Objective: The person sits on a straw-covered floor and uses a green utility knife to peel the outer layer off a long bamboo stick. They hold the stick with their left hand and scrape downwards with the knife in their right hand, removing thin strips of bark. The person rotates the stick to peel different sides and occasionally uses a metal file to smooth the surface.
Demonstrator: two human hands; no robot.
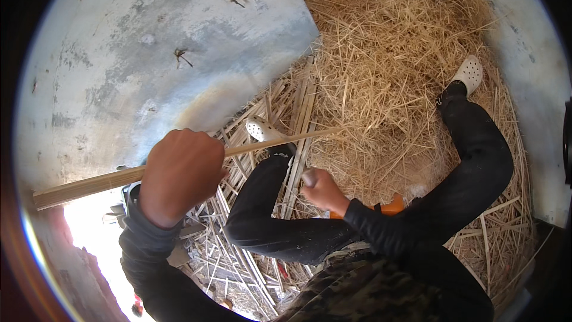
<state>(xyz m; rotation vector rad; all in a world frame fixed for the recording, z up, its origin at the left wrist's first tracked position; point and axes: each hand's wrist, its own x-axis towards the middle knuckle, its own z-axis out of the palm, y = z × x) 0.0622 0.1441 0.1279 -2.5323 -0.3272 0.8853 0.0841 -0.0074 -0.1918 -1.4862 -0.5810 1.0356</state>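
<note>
A long, pale bamboo strip [89,188] slants across the left and middle of the view, its wide end by the wall and its thin end over the straw. My left hand [182,170] is closed around it, knuckles up. Low between my legs, my right hand [328,192] is closed as well. A rounded grey-brown end [308,177], like the butt of a handle, sticks out of that fist; the rest of it is hidden. The strip passes above my right hand without visibly touching it. Beneath my right forearm lies an orange object [393,204], mostly covered.
Heaped shavings and straw [393,71] fill the corner ahead. Split bamboo strips [304,107] lie around my left leg [262,203]. A stained pale wall [179,42] stands at left, another wall [530,42] at right. My feet wear white clogs [469,75]. Bright light enters at lower left.
</note>
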